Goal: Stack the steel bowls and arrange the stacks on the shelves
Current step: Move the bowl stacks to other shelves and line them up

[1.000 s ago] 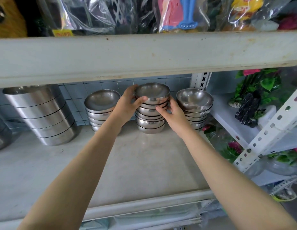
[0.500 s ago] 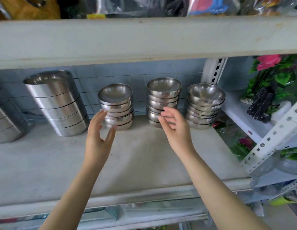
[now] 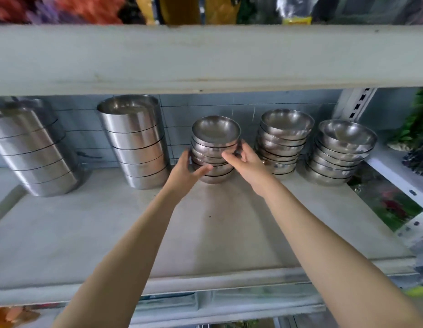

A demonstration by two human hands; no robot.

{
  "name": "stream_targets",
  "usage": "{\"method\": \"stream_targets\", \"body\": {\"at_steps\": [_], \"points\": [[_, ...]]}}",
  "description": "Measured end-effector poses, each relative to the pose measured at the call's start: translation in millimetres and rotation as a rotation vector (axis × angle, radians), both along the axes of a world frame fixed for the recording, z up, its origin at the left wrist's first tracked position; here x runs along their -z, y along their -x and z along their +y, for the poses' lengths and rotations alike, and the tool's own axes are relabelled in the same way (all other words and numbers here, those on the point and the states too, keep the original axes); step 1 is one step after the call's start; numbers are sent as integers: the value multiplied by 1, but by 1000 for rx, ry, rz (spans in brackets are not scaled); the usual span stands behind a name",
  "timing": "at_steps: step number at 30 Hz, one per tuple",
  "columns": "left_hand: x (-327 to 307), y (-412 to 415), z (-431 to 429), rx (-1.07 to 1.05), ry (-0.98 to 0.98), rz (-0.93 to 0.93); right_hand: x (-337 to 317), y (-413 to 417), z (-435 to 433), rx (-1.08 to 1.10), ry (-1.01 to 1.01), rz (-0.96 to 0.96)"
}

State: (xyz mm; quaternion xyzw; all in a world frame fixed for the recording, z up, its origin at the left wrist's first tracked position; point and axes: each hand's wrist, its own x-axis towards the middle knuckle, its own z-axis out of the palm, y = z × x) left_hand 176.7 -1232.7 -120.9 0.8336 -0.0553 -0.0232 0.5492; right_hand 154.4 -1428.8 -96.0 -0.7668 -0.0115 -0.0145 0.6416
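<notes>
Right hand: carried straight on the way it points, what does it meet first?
The leftmost small bowl stack; the right hand appears to grip its side, so no gap is left to cross.

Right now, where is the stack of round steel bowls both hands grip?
Head view: the stack of round steel bowls stands mid-shelf, between a tall stack of straight-sided steel pans to its left and a second bowl stack to its right.

Three bowl stacks sit at centre and right of the frame: left stack (image 3: 215, 136), middle stack (image 3: 286, 138), right stack (image 3: 345, 152), each roughly six or seven bowls; exact counts are unclear. Two pan stacks at left: inner pans (image 3: 137, 147), outer pans (image 3: 35, 157), about five each. Two hands: left hand (image 3: 183, 172), right hand (image 3: 249, 168).
</notes>
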Motion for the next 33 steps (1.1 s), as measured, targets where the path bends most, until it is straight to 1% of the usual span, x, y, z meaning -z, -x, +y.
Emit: {"method": "stream_targets", "body": {"at_steps": [4,9,12,15,17,20,23,27,33], "points": [[6,0,-8,-1,112,-59,5,-8,-3,24,9,-8],[10,-3,-10,-6,218,-43,-3,-13,-3,0,49,7],[7,-4,-9,-50,181,-42,-4,-17,-7,8,113,-27],[10,-7,-7,-79,20,-57,-8,-19,-11,20,187,-63],[13,-10,-9,-94,-29,-100,-9,-21,-14,26,214,-81],[16,-9,-14,-97,6,-151,-9,-23,-19,36,217,-81],[16,-6,-18,-60,67,-138,-8,-24,-23,47,208,-78],[17,-5,-20,-34,80,-136,-9,-24,-23,40,207,-80],[13,-3,-21,-50,103,-122,-10,-24,-19,63,205,-129]]}}
